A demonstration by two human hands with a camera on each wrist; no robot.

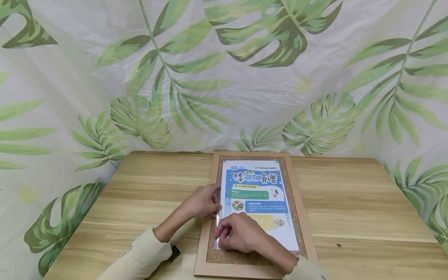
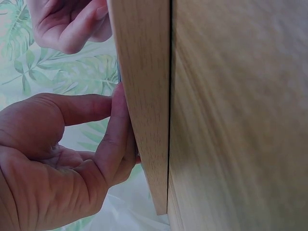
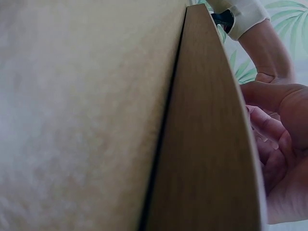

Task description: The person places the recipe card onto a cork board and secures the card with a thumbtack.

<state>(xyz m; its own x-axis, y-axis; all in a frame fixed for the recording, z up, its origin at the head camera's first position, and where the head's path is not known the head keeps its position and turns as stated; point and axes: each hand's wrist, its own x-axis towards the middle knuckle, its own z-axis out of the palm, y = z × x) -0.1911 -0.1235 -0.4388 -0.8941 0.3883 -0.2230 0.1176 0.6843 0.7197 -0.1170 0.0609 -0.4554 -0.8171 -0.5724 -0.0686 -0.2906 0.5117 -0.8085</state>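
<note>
Right fingers (image 1: 224, 223), left fingers (image 1: 214, 207) at left edge of “冬季减肥食谱” poster (image 1: 258, 196).

Title (image 1: 255, 178) "冬季减肥食谱" on poster (image 1: 259, 196), other txt (image 1: 266, 207) too sm. to read

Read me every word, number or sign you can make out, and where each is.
"冬季减肥食谱": big title on the white-and-blue printed rectangular sheet on the wood-framed cork board.
Sheet's other lines: too small to read.
Marks on the cream fabric left sleeve: too small.
</note>
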